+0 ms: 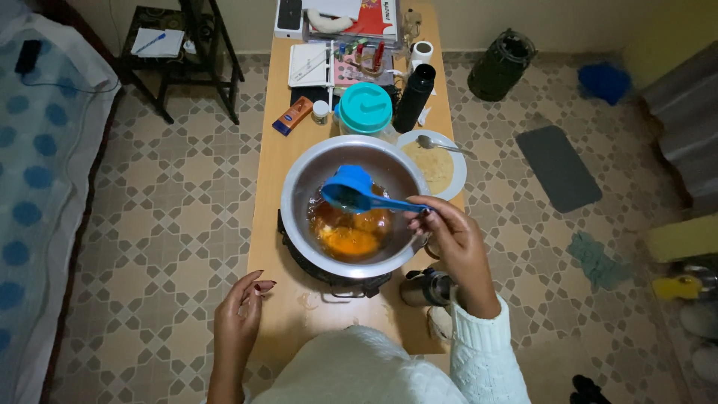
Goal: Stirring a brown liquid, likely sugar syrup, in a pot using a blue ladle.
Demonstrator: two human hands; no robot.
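My right hand (452, 243) grips the handle of a blue measuring cup (351, 188), held tilted above a steel bowl (303, 176). Orange-brown liquid with egg yolk (351, 238) lies in the bowl's bottom. The bowl sits on a dark burner (329, 278) on a narrow wooden table (269, 194). My left hand (241, 314) hovers with loosely curled fingers over the table's near left edge, holding nothing.
Behind the bowl stand a teal-lidded container (366, 107), a black flask (413, 97), a white plate (458, 176) with flatbread and a spoon, an orange tube (293, 115) and books. A small steel jug (425, 288) is by my right wrist. A bed lies left.
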